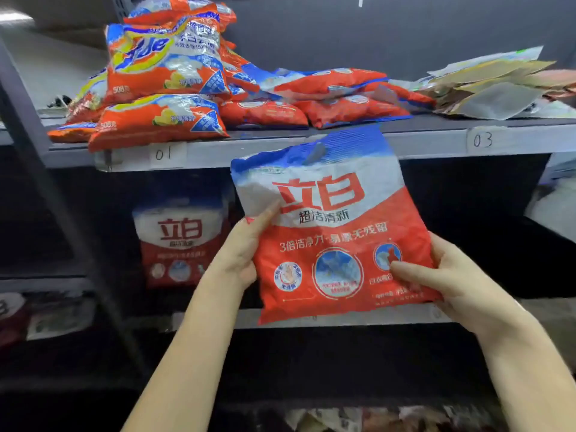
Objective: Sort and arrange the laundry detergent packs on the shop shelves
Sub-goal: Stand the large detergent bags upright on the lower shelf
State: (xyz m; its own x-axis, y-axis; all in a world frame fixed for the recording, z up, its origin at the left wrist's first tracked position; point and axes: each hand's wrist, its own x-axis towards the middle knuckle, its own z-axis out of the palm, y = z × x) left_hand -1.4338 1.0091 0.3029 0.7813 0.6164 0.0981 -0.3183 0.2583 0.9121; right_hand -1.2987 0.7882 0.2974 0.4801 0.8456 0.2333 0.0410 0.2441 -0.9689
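- We face a grey metal shelving unit against a dark back wall; its upper shelf (pixel 311 145) runs across the view and carries paper labels "01" (pixel 164 154) and "03" (pixel 482 140) on its front edge.
- On the upper shelf, left side, we see a heap of orange Tide packs (pixel 162 82), stacked several high, with the lowest pack overhanging the shelf edge above the "01" label.
- To the right of that heap lie flat red-and-blue packs (pixel 327 98) in a low pile, and further right a loose pile of flattened pale bags (pixel 486 85).
- On the middle shelf (pixel 343 316), one red-and-white pack (pixel 180 241) stands upright, to the left of and behind the held pack.
- Dark, blurred goods sit at the lower left and along the bottom edge; we cannot identify them.
- We hold the detergent pack (pixel 330 229) in the air in front of the shelves, between upper and middle shelf level, printed face toward the camera, top tilted slightly left, its upper edge overlapping the upper shelf front.
- The left hand (pixel 246 247) grasps the pack's left edge, thumb lying on the front face, the other fingers hidden behind the pack.
- The right hand (pixel 452 275) grasps the lower right corner, thumb pressed across the front, fingers curled behind.
- Both forearms rise from the bottom of the view, bare.
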